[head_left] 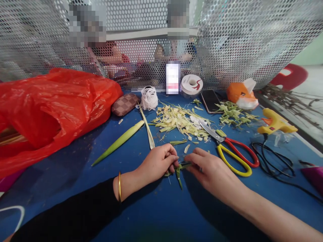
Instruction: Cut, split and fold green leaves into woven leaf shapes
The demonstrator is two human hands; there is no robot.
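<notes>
On the blue surface [161,215], well left of the scissors [223,139]: a red plastic bag [88,87], mouth gaping on its left side, brownish pieces [6,132] partly visible within, too hidden to name. Back and left of the scissors, just beside the bag: a checkered pouch [125,104], contents out of sight. Beyond the scissors, a little to the left: a spool [192,88] wound with pale ribbon. Beyond them to the right: an orange-and-white packet [242,94] with a fox-like face.

Left of the scissors and nearer the viewer: green strips [178,174], low over the surface between both hands. At their left end, the left hand [161,161], fingers curled in, thumb pressed against them, pinching the strips. At their right end, just in front of the yellow scissor handle, the right hand [214,171], palm down, fingers bent, fingertips drawn together on the strips.

Against the scissor blades, to their left: a heap of pale cuttings [174,117]. Farther left: a long green husk [119,141]. Right of the scissors: a yellow glue gun [276,122].
</notes>
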